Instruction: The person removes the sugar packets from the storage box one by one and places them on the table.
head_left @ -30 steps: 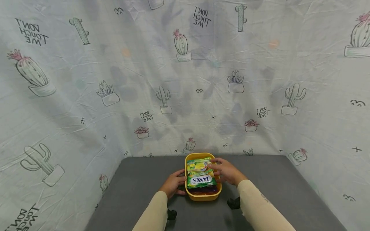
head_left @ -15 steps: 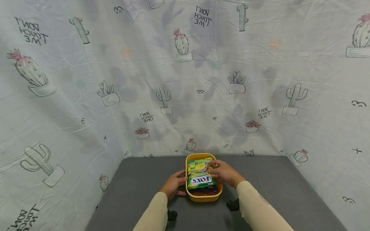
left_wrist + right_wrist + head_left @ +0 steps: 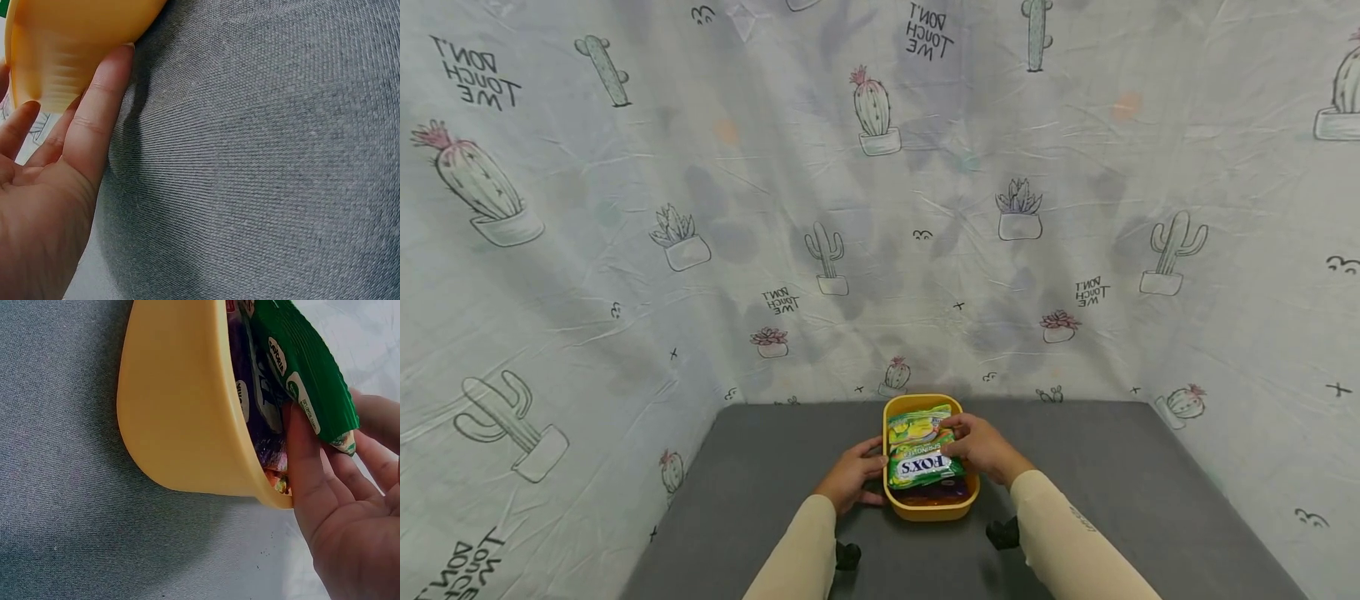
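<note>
A yellow tub stands on the grey table with packets inside. On top lies a green and yellow Fox's candy bag. My right hand reaches over the tub's right rim and pinches the bag's edge; in the right wrist view the thumb lies beneath the green bag, with fingers on its far side. Under it, a purple packet is partly hidden. At the tub's left side, my left hand rests its fingertips and extended thumb against the outer wall, as the left wrist view confirms.
The grey tabletop spreads around the tub. A pale curtain printed with cacti hangs behind and on both sides. Black wrist-camera mounts show under the sleeves.
My right hand has moved slightly left and in over the candy bag, and its fingers now hold the bag's edge. The bag's right side is tilted up a little. The left hand stays at the tub.
</note>
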Available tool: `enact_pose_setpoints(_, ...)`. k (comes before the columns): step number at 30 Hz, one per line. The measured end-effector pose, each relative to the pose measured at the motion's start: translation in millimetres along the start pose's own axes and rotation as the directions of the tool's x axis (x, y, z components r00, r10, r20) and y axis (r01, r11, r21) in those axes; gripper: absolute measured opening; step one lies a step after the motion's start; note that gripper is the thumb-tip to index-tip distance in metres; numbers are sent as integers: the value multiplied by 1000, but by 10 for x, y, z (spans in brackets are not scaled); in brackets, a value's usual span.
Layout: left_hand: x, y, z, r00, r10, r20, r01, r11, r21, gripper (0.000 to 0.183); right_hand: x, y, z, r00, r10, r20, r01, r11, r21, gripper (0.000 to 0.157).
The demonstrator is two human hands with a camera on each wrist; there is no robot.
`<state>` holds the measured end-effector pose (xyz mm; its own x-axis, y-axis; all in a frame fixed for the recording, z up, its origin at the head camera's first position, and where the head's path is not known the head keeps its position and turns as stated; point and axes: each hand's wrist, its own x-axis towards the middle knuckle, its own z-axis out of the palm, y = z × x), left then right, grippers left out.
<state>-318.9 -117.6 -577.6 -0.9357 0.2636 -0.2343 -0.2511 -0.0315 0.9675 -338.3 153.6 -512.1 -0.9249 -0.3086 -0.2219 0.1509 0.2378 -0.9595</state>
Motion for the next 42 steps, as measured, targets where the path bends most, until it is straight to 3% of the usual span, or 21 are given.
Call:
enact_pose_setpoints(28, -14, 31, 1, 1000, -4, 15, 4, 1000, -19, 60, 13, 34, 34, 995, -33, -95, 32, 999, -2, 32)
enact_pose_setpoints(42, -26, 16, -14, 1000, -1, 18, 2, 1000, -19, 62, -1, -12, 0, 990, -42, -134, 52, 996, 70, 31)
